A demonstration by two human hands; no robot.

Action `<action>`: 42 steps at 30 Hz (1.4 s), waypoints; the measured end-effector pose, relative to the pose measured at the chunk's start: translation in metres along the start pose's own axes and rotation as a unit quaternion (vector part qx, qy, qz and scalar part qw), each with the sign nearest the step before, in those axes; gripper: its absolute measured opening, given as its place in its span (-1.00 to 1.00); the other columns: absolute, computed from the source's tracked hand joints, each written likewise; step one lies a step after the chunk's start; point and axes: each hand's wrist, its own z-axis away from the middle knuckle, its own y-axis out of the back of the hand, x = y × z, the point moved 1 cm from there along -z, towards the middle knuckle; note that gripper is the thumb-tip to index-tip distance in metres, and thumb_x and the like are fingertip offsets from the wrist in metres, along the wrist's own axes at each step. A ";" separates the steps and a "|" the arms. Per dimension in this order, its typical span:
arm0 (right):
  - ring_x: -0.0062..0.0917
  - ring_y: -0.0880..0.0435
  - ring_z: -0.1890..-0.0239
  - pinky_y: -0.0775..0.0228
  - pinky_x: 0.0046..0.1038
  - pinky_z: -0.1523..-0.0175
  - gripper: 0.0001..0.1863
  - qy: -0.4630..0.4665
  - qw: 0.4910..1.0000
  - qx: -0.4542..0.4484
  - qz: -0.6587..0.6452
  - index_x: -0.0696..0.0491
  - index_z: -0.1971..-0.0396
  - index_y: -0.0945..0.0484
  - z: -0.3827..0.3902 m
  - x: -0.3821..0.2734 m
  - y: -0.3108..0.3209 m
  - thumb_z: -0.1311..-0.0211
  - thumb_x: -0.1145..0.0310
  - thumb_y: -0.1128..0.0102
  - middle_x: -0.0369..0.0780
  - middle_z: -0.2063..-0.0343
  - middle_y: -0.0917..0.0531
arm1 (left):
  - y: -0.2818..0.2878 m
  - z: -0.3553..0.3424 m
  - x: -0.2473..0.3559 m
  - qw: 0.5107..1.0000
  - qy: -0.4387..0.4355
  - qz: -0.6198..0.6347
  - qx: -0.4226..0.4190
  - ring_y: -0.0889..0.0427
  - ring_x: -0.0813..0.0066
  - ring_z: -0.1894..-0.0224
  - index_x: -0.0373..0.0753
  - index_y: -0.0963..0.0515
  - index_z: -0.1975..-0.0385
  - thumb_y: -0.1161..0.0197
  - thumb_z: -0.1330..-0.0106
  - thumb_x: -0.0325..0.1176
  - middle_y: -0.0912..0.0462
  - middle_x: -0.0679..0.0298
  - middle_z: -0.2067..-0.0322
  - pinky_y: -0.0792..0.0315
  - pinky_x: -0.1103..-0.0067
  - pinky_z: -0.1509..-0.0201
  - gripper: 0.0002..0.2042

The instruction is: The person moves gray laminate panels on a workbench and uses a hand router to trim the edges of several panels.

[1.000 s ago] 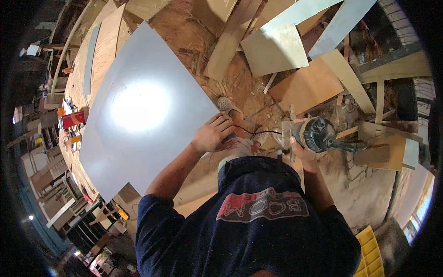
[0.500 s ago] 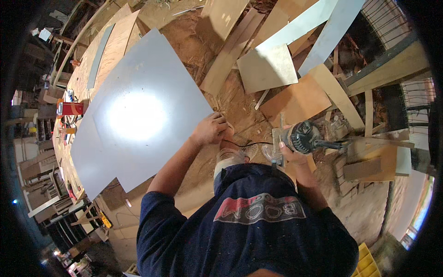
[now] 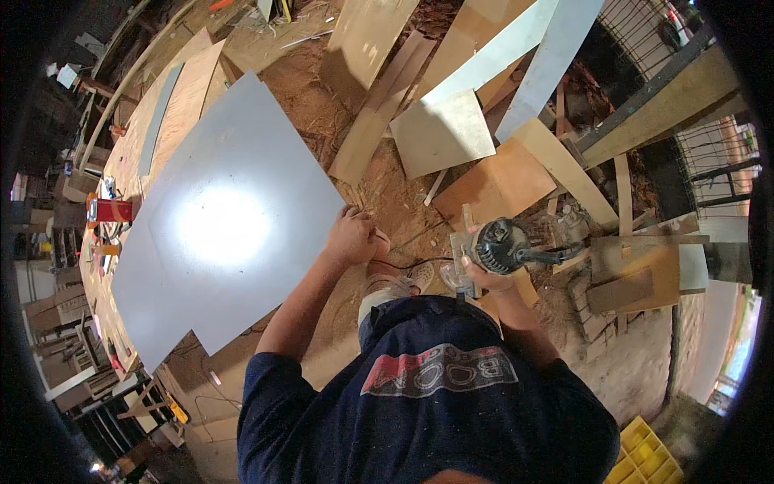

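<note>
My left hand is closed at the right-hand corner of a large, glossy grey-white sheet, its fingers curled over the edge. A bright glare lies on the sheet's middle, and a notch is cut in its near edge. In my right hand is a trim router, held off to the right, apart from the sheet. Its black vented motor end faces up, and a plate and clear plastic part show on its left side. My right fingers are partly hidden beneath the tool's body.
A wooden worktop under the sheet carries a grey strip and a red tool box-like object. Offcut boards lie scattered on the dusty ground ahead and right. A black cord runs between my hands. A yellow crate stands at lower right.
The whole view has shifted, so the scene sits slightly left and lower. Both hands keep their hold, left at the sheet's corner, right on the trim router.
</note>
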 end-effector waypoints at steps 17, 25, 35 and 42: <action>-0.36 -0.75 0.06 -0.64 -0.26 -0.05 -0.41 -0.158 0.969 -0.071 -0.179 0.06 -0.13 -0.57 -0.010 0.022 -0.017 -0.13 0.15 -0.51 -0.22 0.07 -0.74 | 0.124 -0.014 0.169 0.783 0.028 0.614 0.095 -0.65 0.61 0.05 -0.32 -0.69 0.19 -0.48 -0.41 -0.39 -0.76 0.29 0.16 -0.53 0.55 -0.12 -0.85; -0.41 -0.79 0.15 -0.65 -0.34 0.10 -0.48 -0.008 0.996 -0.060 -0.067 0.10 -0.03 -0.66 -0.055 -0.030 -0.015 -0.10 0.20 -0.59 -0.21 0.13 -0.79 | 0.126 0.013 0.145 0.762 -0.022 0.645 0.059 -0.64 0.47 -0.15 -0.28 -0.72 -0.03 -0.43 -0.45 -0.41 -0.71 0.23 -0.07 -0.48 0.47 -0.31 -0.78; -0.15 -0.77 0.05 -0.62 -0.13 -0.03 -0.30 0.068 0.993 -0.082 0.059 0.00 -0.09 -0.60 -0.043 -0.026 -0.012 0.10 0.16 -0.71 -0.13 0.06 -0.74 | 0.106 0.039 0.133 0.728 -0.097 0.678 0.019 -0.43 0.30 -0.46 -0.25 -0.62 -0.23 -0.31 -0.50 -0.51 -0.55 0.14 -0.36 -0.26 0.33 -0.55 -0.67; -0.37 -0.68 -0.14 -0.54 -0.22 -0.25 -0.21 -0.257 0.752 -0.068 -0.604 -0.03 -0.27 -0.56 -0.009 0.046 -0.024 0.01 0.11 -0.68 -0.23 -0.09 -0.69 | 0.067 0.065 0.117 0.665 0.148 0.724 0.107 -0.69 0.50 0.24 -0.29 -0.67 -0.08 -0.37 -0.51 -0.24 -0.77 0.25 0.10 -0.59 0.54 0.10 -0.70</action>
